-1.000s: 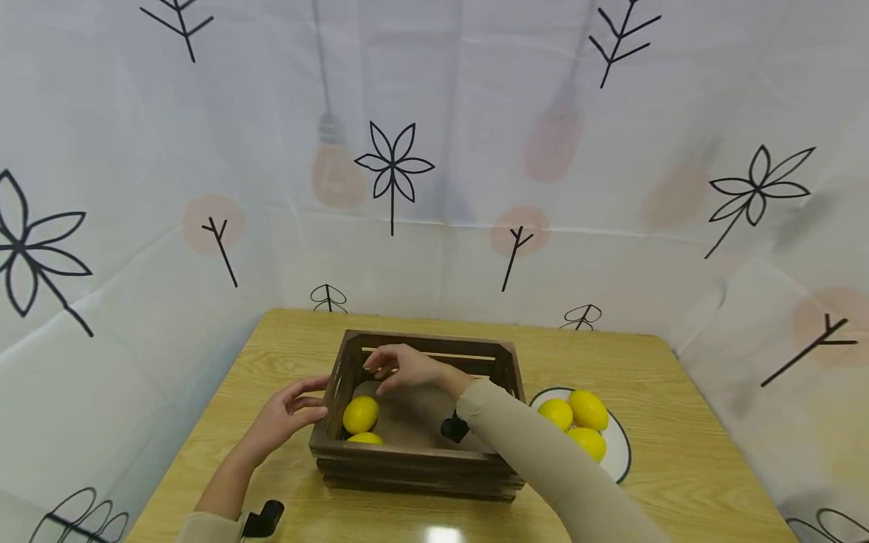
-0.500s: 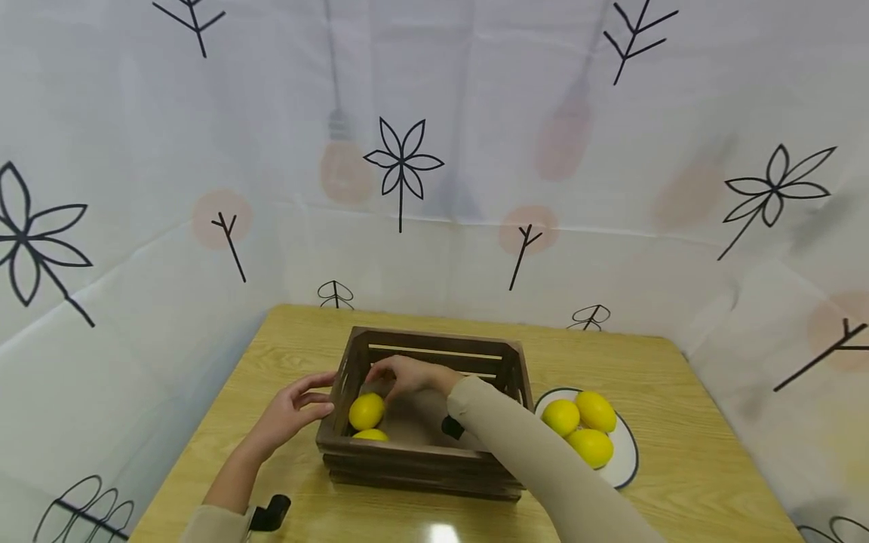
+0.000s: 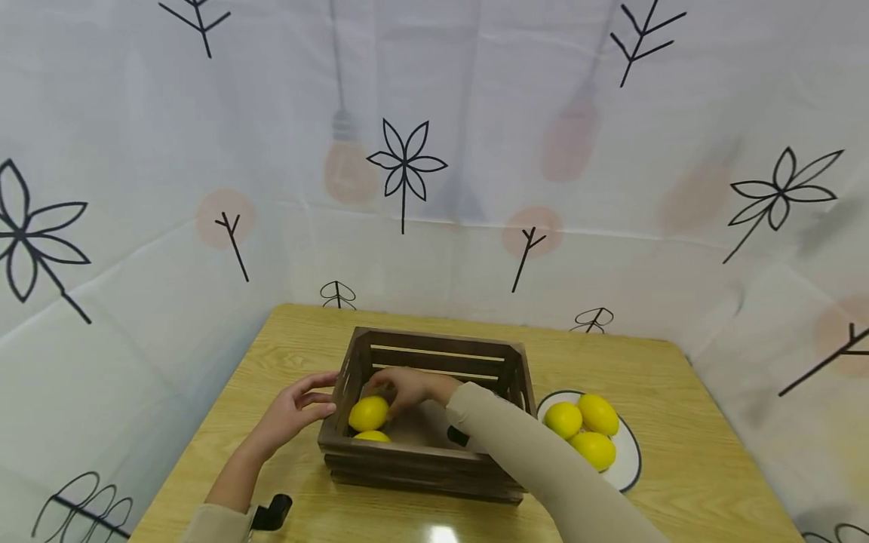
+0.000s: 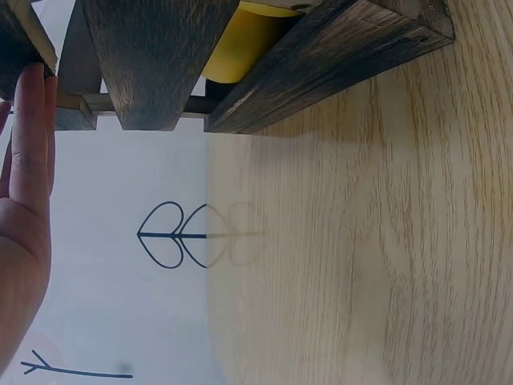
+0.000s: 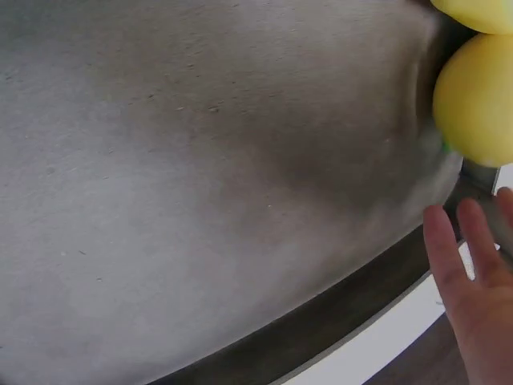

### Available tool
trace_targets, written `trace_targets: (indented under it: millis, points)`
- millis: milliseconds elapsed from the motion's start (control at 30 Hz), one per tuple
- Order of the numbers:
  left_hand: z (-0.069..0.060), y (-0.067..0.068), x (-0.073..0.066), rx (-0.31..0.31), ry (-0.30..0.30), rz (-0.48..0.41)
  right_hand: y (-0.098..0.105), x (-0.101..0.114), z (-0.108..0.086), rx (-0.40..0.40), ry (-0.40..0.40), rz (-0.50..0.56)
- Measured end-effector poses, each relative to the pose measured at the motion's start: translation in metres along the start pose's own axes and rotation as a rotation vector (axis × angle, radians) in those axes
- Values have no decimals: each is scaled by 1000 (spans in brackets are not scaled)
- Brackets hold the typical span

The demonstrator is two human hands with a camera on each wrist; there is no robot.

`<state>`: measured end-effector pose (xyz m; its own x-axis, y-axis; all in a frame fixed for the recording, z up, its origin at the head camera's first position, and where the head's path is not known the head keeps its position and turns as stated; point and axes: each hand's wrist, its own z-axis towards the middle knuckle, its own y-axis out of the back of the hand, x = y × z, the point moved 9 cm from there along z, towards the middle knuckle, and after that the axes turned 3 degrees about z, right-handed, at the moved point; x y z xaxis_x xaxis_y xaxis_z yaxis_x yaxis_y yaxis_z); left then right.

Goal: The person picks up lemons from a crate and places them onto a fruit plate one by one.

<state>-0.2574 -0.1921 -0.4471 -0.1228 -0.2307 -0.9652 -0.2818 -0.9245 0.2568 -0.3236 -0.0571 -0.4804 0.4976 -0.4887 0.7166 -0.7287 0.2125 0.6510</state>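
Note:
A dark wooden slatted crate (image 3: 421,471) stands on the table. Its left end holds a lemon (image 3: 369,414) and, partly behind the front wall, a second lemon (image 3: 373,436). My right hand (image 3: 406,388) is inside the crate, just behind the lemons. In the right wrist view its extended fingers (image 5: 442,241) sit close to a lemon (image 5: 481,104), with a small gap visible. My left hand (image 3: 292,415) rests its straight fingers against the crate's left end. The left wrist view shows these fingers (image 4: 30,140) at a slat, and yellow fruit (image 4: 244,44) between slats.
To the crate's right, a white dark-rimmed plate (image 3: 630,471) bears several lemons (image 3: 594,450), partly behind my right sleeve (image 3: 543,460). The light wooden table (image 3: 686,452) backs onto a patterned white cloth (image 3: 448,256).
My right hand has lowered into the crate and come nearer the lemons. The left hand stays at the crate's end. The whole head view has shifted slightly.

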Motion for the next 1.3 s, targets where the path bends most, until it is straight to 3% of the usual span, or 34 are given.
trace_targets:
  millis: [133, 300, 467, 667, 1067, 1300]
  points:
    - [0, 0, 0, -1, -2, -3, -4, -1, -1, 34, -18, 13]
    - [0, 1, 0, -2, 2, -2, -6, -1, -1, 10, -19, 31]
    - [0, 2, 1, 0, 1, 6, -15, -1, 2, 49, -4, -10]
    - [0, 2, 1, 8, -5, 3, -16, -5, 5, 20, -25, -35]
    - [1, 3, 0, -5, -9, 14, -12, -6, 2, -40, -116, 50]
    - [1, 3, -2, 7, -14, 2, -15, -2, 1, 7, -96, 97]
